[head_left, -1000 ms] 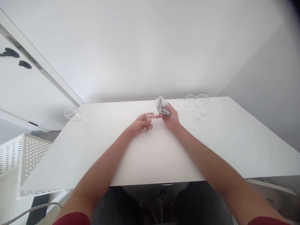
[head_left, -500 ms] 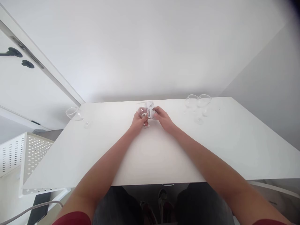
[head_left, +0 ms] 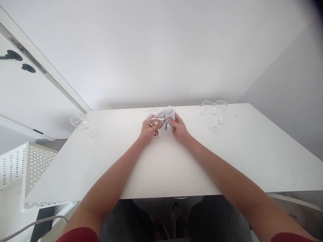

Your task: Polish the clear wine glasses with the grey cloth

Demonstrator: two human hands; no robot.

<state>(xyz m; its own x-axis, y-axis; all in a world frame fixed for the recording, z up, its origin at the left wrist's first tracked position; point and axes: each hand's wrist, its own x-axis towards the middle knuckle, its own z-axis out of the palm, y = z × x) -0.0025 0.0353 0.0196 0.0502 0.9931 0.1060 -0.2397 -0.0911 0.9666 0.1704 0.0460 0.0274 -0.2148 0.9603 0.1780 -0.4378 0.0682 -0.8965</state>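
Note:
My left hand [head_left: 148, 129] is wrapped around a clear wine glass [head_left: 151, 113], which stands upright near the table's far edge; its foot shows below my fingers. A crumpled white cloth [head_left: 166, 113] is gripped by my right hand [head_left: 179, 127], just to the right of the glass. My left thumb and fingertips reach to the cloth's left side, and whether they pinch it I cannot tell. The cloth hides part of the space between both hands.
One wine glass [head_left: 80, 121] stands at the left of the white table [head_left: 161, 168]. Several more glasses [head_left: 219, 108] are grouped at the back right. A wall runs behind the table, with a door [head_left: 22, 84] at left. A perforated white rack [head_left: 40, 161] stands beside the left edge.
My right hand has shifted slightly right, and the cloth has spread wider between my hands. My left hand keeps its hold on the wine glass, with its fingers now reaching further right.

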